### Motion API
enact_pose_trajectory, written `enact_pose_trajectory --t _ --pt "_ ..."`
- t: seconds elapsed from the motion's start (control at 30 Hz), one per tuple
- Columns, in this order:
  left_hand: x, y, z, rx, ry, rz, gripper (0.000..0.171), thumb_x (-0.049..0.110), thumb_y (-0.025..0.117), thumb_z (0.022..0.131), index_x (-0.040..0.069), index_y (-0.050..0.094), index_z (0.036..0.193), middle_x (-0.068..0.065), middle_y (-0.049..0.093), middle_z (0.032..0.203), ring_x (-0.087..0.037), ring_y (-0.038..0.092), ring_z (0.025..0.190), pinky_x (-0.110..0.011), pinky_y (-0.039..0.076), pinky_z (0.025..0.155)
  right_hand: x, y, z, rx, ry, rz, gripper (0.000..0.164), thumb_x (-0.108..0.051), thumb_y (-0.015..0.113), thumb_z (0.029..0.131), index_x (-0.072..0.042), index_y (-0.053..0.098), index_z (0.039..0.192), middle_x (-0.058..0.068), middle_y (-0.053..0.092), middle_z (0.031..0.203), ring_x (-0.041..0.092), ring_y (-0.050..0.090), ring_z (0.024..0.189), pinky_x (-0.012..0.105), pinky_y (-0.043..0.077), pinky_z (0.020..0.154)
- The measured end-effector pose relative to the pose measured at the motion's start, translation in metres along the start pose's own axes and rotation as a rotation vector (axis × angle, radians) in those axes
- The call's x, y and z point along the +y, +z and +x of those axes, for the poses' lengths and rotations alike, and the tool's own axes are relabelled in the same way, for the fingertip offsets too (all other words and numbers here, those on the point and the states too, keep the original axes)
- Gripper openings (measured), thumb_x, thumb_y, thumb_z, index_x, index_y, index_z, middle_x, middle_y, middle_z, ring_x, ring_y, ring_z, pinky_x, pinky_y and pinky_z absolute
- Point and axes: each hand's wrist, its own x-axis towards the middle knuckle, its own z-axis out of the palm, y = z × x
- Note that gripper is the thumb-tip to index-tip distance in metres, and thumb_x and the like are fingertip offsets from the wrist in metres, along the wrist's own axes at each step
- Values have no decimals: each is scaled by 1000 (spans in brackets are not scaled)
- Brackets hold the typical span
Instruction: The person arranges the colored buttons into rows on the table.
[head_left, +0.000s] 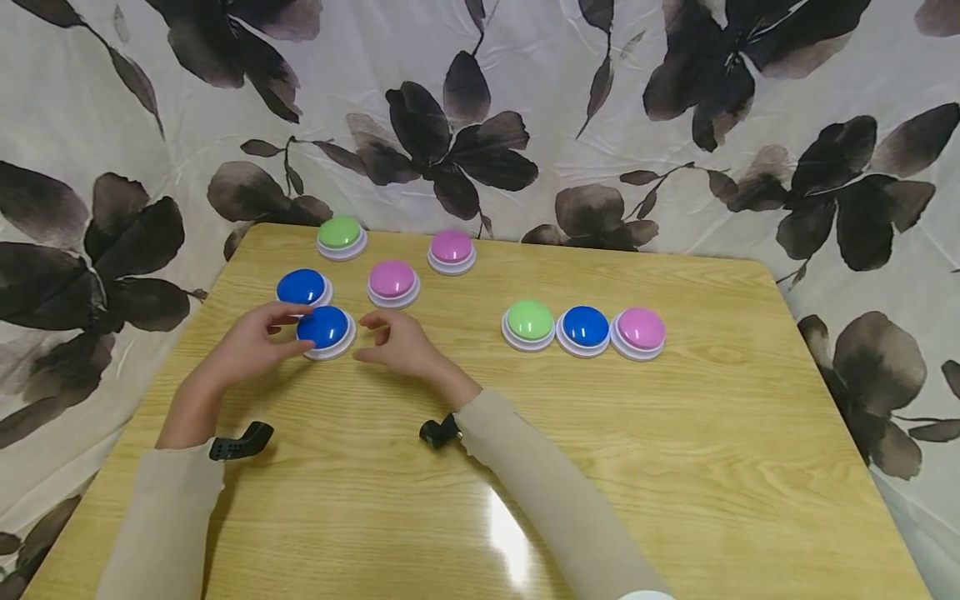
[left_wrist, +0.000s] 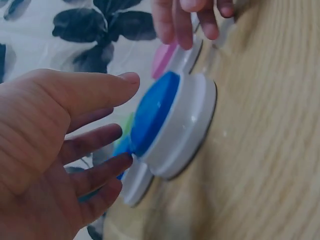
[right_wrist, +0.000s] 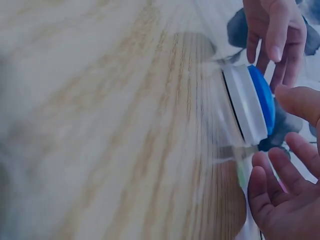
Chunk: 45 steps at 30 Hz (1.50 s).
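Note:
A blue dome push button [head_left: 324, 327] on a white round base sits on the table between the two hands. Just left of it is my left hand [head_left: 251, 343], thumb and fingers spread apart at its side; the left wrist view shows the fingertips close to the blue dome [left_wrist: 156, 115], with contact unclear. On the other side, my right hand [head_left: 405, 343] has loosely bent fingers and holds nothing. A gap separates it from the button in the head view. Directly behind stands a second blue button [head_left: 302, 287], partly covered by the left hand's fingers.
Farther back are a green button [head_left: 340, 233] and two pink ones, one nearer [head_left: 393, 280] and one behind [head_left: 452, 247]. To the right, green [head_left: 529, 322], blue [head_left: 585, 327] and pink [head_left: 638, 329] buttons form a row. Floral cloth [head_left: 570, 150] hangs behind the wooden table [head_left: 712, 467].

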Motion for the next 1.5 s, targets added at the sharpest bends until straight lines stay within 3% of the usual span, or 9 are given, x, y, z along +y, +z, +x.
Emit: enact_pose_trajectory --t 0.17,0.37,0.7,0.87,1.1,1.5 --pt "-12 3 -2 9 -9 -13 65 20 76 87 -5 45 139 -31 47 135 -49 46 121 -64 36 98 0 9 11 10 -17 -16 56 -18 84 77 -3 61 125 10 63 120 18 59 94 13 45 76" --pt "-27 9 -1 20 -8 -12 71 23 78 85 -2 43 142 -30 46 136 -50 47 120 -64 38 96 -4 10 21 -40 15 -61 63 -19 86 75 -6 58 130 4 61 123 17 57 99 13 45 78" --pt "-33 12 3 37 -46 -18 80 25 79 84 -2 37 146 -29 42 141 -50 42 126 -62 35 100 -8 15 39 -73 -19 -146 69 -25 85 76 -7 54 135 1 58 127 10 54 104 14 43 85" --pt "-40 19 0 13 -56 -15 80 28 79 83 -4 39 144 -30 44 140 -50 42 126 -61 35 101 -4 22 38 -98 33 -213 73 -30 86 74 -10 54 136 -2 58 127 8 52 107 16 42 90" --pt "-37 15 7 15 -78 -21 80 31 78 83 -4 39 144 -31 41 141 -51 39 128 -62 33 102 -8 19 44 -48 50 -294 70 -34 85 75 -11 56 135 -4 58 125 7 51 109 19 42 92" --pt "-36 18 6 15 -116 -49 81 30 81 81 -2 40 143 -29 40 143 -50 37 130 -61 33 103 -7 17 40 -72 30 -302 70 -35 85 74 -11 57 134 -3 58 123 6 51 105 16 41 89"
